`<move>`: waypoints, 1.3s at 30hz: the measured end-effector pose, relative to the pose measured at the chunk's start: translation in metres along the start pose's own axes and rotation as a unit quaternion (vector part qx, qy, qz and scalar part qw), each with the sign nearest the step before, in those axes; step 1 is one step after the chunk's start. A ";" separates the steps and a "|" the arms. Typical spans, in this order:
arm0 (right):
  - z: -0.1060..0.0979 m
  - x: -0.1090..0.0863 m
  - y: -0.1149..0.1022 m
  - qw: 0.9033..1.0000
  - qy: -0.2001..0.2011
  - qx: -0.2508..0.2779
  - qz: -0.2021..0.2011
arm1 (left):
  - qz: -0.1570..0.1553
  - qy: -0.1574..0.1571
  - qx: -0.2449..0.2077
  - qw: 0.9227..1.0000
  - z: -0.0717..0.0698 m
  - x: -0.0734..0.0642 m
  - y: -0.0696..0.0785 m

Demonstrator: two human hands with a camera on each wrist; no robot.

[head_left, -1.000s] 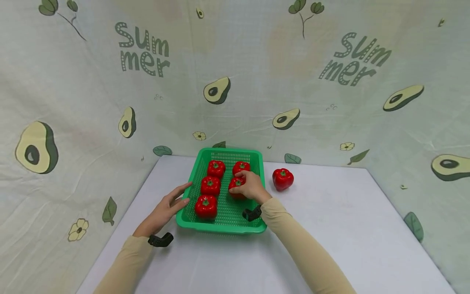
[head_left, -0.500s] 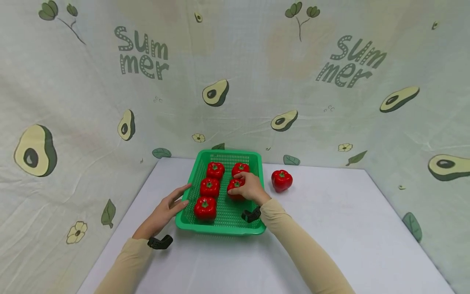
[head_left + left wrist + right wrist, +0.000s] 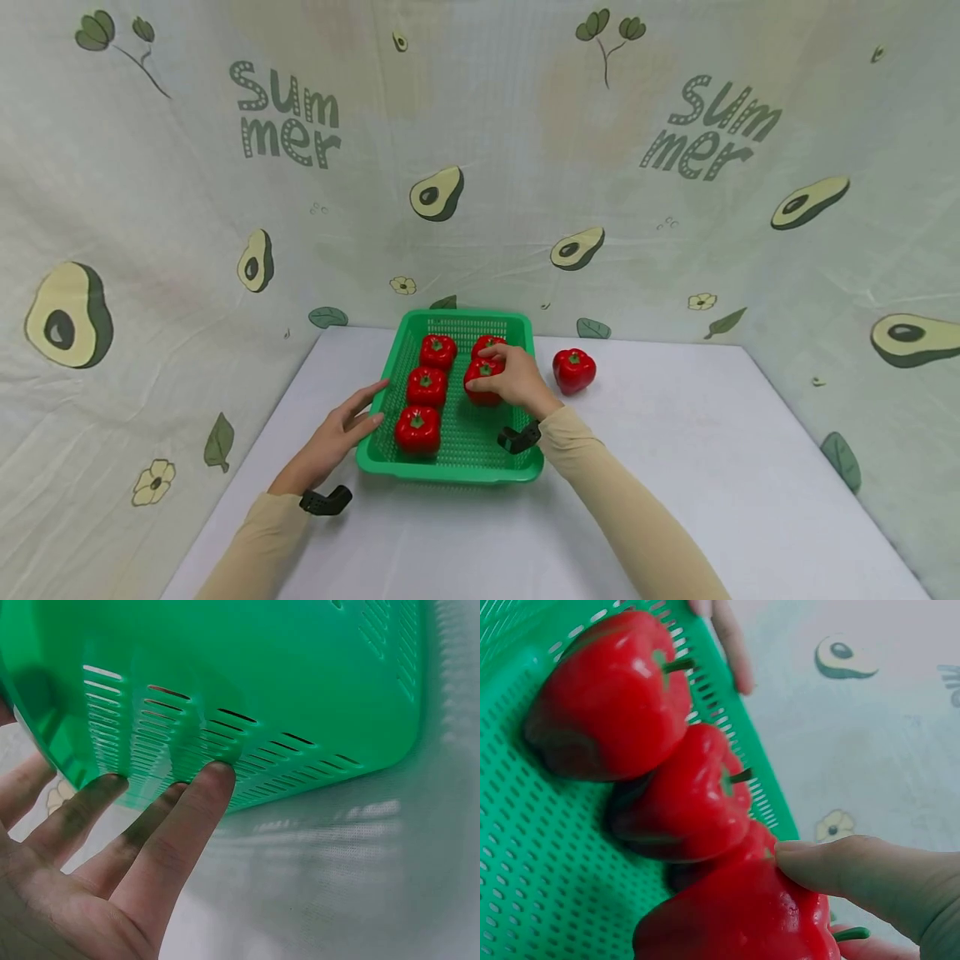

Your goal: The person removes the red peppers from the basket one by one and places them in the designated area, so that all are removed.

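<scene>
A green plastic basket (image 3: 450, 476) stands on the table with red bell peppers inside. Three bell peppers (image 3: 417, 433) form a column along its left side. My right hand (image 3: 519, 382) pinches another bell pepper (image 3: 735, 922) over the basket's right half, thumb on one side and fingers on the other. Just behind it is a further bell pepper (image 3: 486, 342), partly hidden by that hand. My left hand (image 3: 330, 442) rests against the basket's left wall; in the left wrist view its straight fingers (image 3: 180, 840) touch the slotted outside.
One more bell pepper (image 3: 573, 372) lies on the white table (image 3: 675, 450), right of the basket. A printed cloth (image 3: 510, 208) hangs behind and at both sides of the table. Each wrist wears a black camera band (image 3: 326, 501).
My right hand and its bell pepper have shifted slightly up and toward the back of the basket. The left hand keeps its place. The head view has tilted a little upward.
</scene>
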State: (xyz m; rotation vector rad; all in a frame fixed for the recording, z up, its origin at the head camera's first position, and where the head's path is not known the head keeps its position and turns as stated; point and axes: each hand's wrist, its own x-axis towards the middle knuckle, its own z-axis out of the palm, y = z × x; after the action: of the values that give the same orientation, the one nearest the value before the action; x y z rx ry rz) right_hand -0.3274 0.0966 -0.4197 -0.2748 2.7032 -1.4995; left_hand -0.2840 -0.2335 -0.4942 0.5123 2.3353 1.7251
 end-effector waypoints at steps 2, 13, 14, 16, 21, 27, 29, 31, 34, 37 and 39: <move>-0.004 -0.003 -0.004 1.000 0.004 0.008 0.000 | 0.002 -0.001 -0.001 1.000 0.001 0.001 -0.001; -0.035 -0.014 -0.023 0.999 0.014 0.029 0.006 | 0.005 0.003 -0.003 1.000 0.002 0.003 -0.005; -0.038 -0.014 -0.022 0.999 0.016 0.030 0.005 | 0.005 0.004 -0.003 1.000 0.002 0.003 -0.005; -0.046 -0.014 -0.021 0.999 0.018 0.031 0.000 | 0.004 0.006 -0.003 1.000 0.002 0.003 -0.005; -0.068 -0.015 -0.021 0.999 0.032 0.034 -0.002 | 0.001 0.009 0.000 1.000 0.002 0.003 -0.008; -0.097 -0.017 -0.021 0.997 0.057 0.045 0.020 | 0.001 0.009 0.000 1.000 0.001 0.001 -0.010; -0.106 -0.018 -0.019 0.997 0.067 0.041 0.027 | 0.002 0.009 -0.001 1.000 0.000 0.001 -0.010; -0.114 -0.019 -0.016 0.996 0.075 0.041 0.034 | 0.005 0.010 0.000 1.000 0.000 0.001 -0.009; -0.126 -0.021 -0.010 0.995 0.082 0.042 0.042 | 0.006 0.008 0.001 1.000 0.000 0.002 -0.009; -0.137 -0.024 -0.004 0.994 0.088 0.044 0.048 | 0.007 0.007 0.004 1.000 0.000 0.003 -0.009; -0.143 -0.025 0.000 0.993 0.089 0.049 0.052 | 0.007 0.007 0.002 1.000 0.000 0.003 -0.009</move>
State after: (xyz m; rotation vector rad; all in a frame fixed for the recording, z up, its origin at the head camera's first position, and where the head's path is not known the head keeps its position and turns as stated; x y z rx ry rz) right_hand -0.3196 0.2208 -0.3444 0.0033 2.7141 -1.6952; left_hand -0.2883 -0.2343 -0.5024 0.5195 2.3516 1.7348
